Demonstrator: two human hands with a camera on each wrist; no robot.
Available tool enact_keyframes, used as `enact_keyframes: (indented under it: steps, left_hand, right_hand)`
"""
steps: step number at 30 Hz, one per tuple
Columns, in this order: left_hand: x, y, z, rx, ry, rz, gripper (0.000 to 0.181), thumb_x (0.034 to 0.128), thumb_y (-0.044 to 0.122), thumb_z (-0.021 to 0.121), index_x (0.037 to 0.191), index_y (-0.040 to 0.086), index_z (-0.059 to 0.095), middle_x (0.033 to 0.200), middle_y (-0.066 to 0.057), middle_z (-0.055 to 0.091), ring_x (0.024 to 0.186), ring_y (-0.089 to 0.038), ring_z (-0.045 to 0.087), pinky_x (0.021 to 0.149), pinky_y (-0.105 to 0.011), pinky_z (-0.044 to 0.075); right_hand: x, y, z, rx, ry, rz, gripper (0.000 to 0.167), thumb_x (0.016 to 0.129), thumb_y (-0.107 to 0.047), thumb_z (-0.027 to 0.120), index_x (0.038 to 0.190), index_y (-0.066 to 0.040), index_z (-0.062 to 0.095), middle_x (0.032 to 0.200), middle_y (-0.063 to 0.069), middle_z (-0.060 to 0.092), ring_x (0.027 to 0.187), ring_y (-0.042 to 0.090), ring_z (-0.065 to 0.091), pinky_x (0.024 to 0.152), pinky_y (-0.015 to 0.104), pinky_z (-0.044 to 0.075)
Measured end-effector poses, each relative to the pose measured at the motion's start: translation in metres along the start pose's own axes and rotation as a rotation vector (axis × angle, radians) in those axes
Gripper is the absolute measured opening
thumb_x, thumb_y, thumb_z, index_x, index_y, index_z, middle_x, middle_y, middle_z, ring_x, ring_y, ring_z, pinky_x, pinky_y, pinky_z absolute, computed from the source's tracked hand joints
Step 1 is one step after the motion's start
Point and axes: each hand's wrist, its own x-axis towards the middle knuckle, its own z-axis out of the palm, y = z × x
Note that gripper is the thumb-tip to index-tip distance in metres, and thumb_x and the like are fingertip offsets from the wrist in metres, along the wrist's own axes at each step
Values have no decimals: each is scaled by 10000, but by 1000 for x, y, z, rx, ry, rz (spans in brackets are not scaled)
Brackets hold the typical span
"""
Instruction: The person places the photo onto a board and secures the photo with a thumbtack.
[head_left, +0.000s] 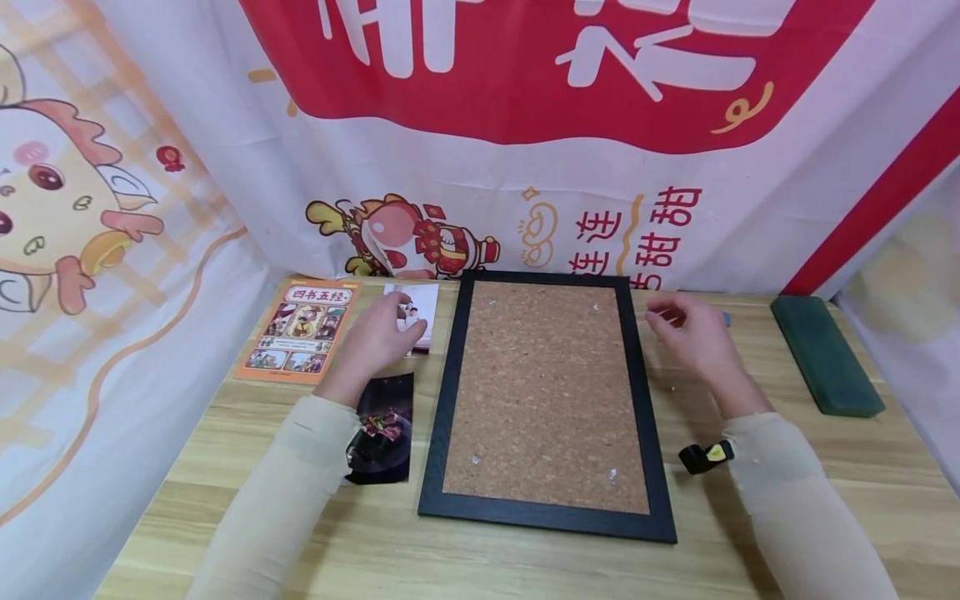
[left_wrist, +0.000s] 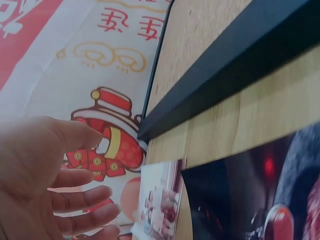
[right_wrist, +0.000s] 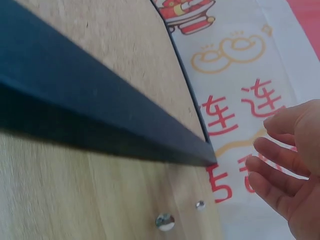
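A cork board (head_left: 555, 392) in a black frame lies flat on the table between the hands. Small shiny pins, one of them a pin (head_left: 613, 476) at the near right, sit close to its corners. My left hand (head_left: 378, 333), fingers loosely bent and holding nothing, hovers left of the frame over a small photo (head_left: 423, 340). Nearer me, partly hidden by the left forearm, lies a dark food photo (head_left: 386, 467). Off the frame's right edge is my right hand (head_left: 693, 337), its relaxed fingers bent around nothing in the right wrist view.
An orange booklet (head_left: 296, 333) lies at the back left. A dark green case (head_left: 828, 358) is at the far right. Two shiny round pieces, including a larger piece (right_wrist: 165, 221), lie right of the frame. A printed cloth (head_left: 480, 167) hangs behind the table.
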Motion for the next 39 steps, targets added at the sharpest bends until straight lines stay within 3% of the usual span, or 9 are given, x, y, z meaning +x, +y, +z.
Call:
enact_keyframes:
  steps: [5, 11, 17, 18, 24, 25, 29, 39]
  left_hand:
    - [5, -9, -3, 0, -45, -35, 652, 1058, 417, 608, 1539, -5, 488, 1492, -262, 567, 1343, -412, 570, 1163, -582, 465]
    - [13, -23, -2, -14, -70, -75, 667, 1047, 408, 618, 1553, -2, 476, 1493, -261, 563, 1326, -411, 577, 1143, -595, 478]
    - [19, -35, -2, -3, -72, -92, 670, 1034, 387, 635, 1527, -45, 492, 1512, -285, 552, 1354, -437, 563, 1173, -609, 456]
    - [24, -43, 2, -1, -60, -81, 708, 1022, 442, 649, 1519, -42, 506, 1506, -286, 559, 1347, -437, 566, 1169, -593, 463]
    - [33, -53, 6, 13, -73, -120, 777, 1010, 454, 670, 1549, -67, 467, 1554, -323, 501, 1411, -476, 511, 1219, -604, 417]
    - [30, -48, 4, 15, -91, -144, 757, 1020, 399, 661, 1560, -83, 441, 1563, -336, 481, 1426, -488, 495, 1232, -621, 397]
    - [33, -51, 5, 29, -101, -179, 767, 1011, 399, 689, 1545, -88, 432, 1521, -346, 479, 1383, -490, 505, 1212, -622, 416]
    - [37, -47, 7, 136, -102, -200, 791, 969, 439, 778, 1434, -137, 500, 1441, -358, 511, 1305, -485, 527, 1187, -620, 431]
  right_hand:
    - [3, 12, 0, -14, 9, -7, 296, 1089, -195, 629, 1290, 9, 702, 1197, 229, 741, 1050, 359, 669, 881, 415, 523]
    - [7, 23, 1, -43, -10, 21, 272, 1077, -174, 645, 1265, 14, 704, 1163, 233, 743, 1046, 368, 680, 844, 394, 518]
    - [12, 36, 3, -69, -68, 65, 285, 1076, -185, 655, 1268, 21, 695, 1167, 237, 728, 1032, 360, 673, 809, 374, 516]
    - [12, 39, 3, -71, -81, 75, 292, 1078, -193, 654, 1271, 23, 690, 1173, 241, 720, 1037, 364, 668, 811, 381, 518]
    - [14, 46, 5, -82, -166, 136, 341, 1090, -250, 639, 1304, 15, 652, 1203, 243, 687, 1103, 386, 648, 862, 445, 545]
    - [14, 47, 6, -84, -176, 143, 346, 1090, -256, 639, 1307, 14, 647, 1204, 241, 686, 1108, 385, 647, 867, 446, 548]
    - [15, 48, 7, -85, -200, 167, 347, 1084, -250, 646, 1309, 14, 635, 1209, 241, 679, 1116, 382, 638, 883, 452, 542]
    - [17, 55, 8, -85, -228, 207, 330, 1087, -247, 641, 1302, 3, 642, 1216, 236, 662, 1098, 363, 607, 888, 443, 529]
